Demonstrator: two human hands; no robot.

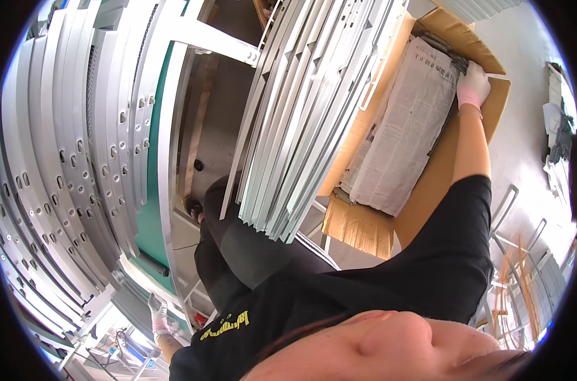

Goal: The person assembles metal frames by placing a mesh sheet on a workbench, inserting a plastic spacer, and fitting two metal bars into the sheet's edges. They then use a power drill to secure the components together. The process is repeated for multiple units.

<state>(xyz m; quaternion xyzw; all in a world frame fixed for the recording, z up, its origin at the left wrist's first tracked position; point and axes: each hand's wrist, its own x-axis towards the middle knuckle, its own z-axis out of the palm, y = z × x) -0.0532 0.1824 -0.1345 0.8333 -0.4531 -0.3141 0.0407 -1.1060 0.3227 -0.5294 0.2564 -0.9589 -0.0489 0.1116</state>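
My right hand, in a white glove with a pink cuff, reaches into an open cardboard box. Its fingers look curled at the far right end of a stack covered with printed newspaper; what they grip is hidden. Dark grey edges of the stacked parts show beside the paper. Far off at the lower left, my left hand, also gloved, has its fingers stretched out beside a bundle of thin grey strips. Nothing shows in that hand.
Long silver metal rails lie stacked between me and the box, their ends jutting toward my legs. Perforated metal profiles fill the left, by a green surface with a white frame. A wire rack stands at the right.
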